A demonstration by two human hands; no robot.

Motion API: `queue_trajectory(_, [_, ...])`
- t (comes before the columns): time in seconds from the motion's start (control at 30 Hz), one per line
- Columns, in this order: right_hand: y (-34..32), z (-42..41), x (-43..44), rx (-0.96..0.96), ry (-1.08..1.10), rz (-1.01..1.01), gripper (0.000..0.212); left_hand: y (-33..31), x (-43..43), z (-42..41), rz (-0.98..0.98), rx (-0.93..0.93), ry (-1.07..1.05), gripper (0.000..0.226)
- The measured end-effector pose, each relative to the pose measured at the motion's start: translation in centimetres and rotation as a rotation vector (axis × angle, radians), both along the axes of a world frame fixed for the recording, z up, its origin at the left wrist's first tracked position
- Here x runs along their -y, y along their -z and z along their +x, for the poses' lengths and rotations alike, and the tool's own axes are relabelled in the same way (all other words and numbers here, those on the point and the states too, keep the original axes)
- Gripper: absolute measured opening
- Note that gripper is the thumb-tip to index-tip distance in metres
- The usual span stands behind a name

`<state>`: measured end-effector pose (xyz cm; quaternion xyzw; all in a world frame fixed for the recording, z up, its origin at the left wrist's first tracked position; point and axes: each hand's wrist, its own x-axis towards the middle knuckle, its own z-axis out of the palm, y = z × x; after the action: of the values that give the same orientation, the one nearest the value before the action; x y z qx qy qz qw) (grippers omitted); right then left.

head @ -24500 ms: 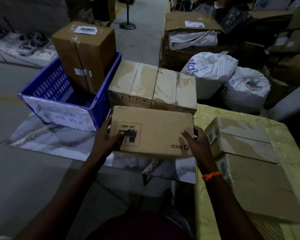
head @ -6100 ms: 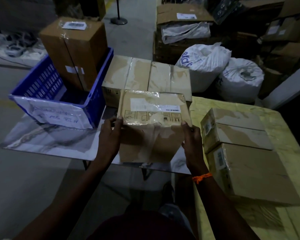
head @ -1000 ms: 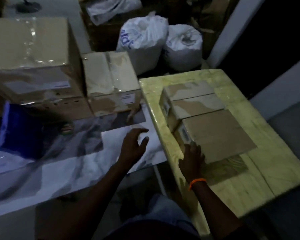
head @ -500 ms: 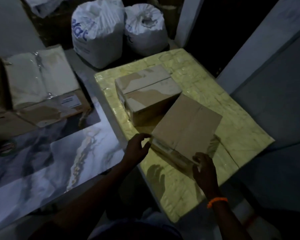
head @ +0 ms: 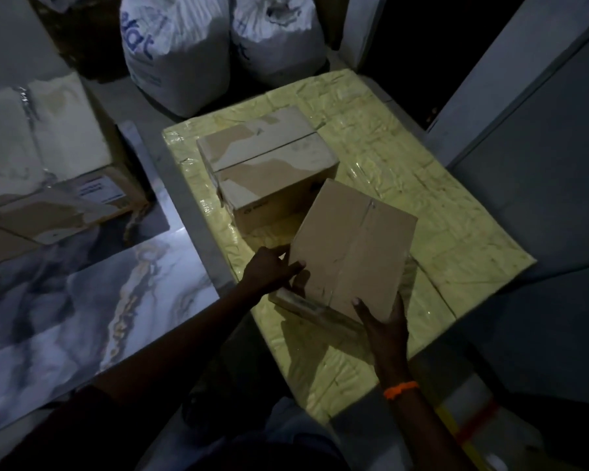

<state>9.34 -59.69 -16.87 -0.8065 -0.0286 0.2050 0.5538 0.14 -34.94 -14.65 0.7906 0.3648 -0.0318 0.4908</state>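
— How far has he got with it?

— The plain brown cardboard box (head: 351,253) is coming up off the yellow plastic-wrapped platform (head: 456,212). It's tipped steeply, far end high and near edge low. I can't tell whether that edge has left the wrap. The left hand (head: 269,271) has its fingers curled round the near left corner. The right hand (head: 383,321), the one with the orange wristband (head: 400,390), is clamped round the near right corner, thumb on the top face. I'd say the pick-up is about done and the carry and set-down are still to come.

— And what's left after this one?

— Two tape-sealed brown cartons (head: 269,158) sit side by side on the wrap just behind it, untouched. The grey marbled tabletop (head: 82,300) to his left holds pale taped cartons (head: 48,147), so I'd guess this box is headed there. Two white woven sacks (head: 177,52) stand beyond the platform.

— What's changed?

— A second ago the box lay flat against those two cartons, with only the right hand on it and the left hovering over the marble. Half a second ago both hands had reached it and it was barely tilted. Now it's much steeper.
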Motion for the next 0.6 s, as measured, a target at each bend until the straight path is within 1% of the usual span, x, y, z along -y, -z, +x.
queue_trajectory(0.07, [-1.2,-1.0,0.7,-0.033,0.0,0.036,0.082,-0.4,1.1,-1.8,0.006,0.08,-0.027,0.075])
queue_trajectory(0.13, [-2.5,-2.4,1.2,-0.056,-0.012,0.064,0.079,-1.2,2.0,-3.7,-0.02,0.138,-0.078,0.071])
queue_trajectory(0.27, [-4.5,-6.7,1.7,-0.025,-0.069,0.069,0.073,-4.1,2.6,-8.9,-0.109,0.229,-0.194,0.063])
queue_trajectory(0.37, [-5.6,-10.6,0.5,-0.003,-0.154,0.089,0.078,-5.5,2.1,-14.9,-0.12,0.305,-0.276,0.058])
queue_trajectory(0.47, [-6.8,-14.2,-2.4,0.046,-0.27,0.101,0.084,-6.1,1.5,-21.4,-0.147,0.388,-0.447,0.056])
queue_trajectory(0.6, [-8.1,-18.0,-7.1,0.091,-0.481,0.103,0.081,-6.4,1.0,-29.5,-0.157,0.463,-0.7,0.059])
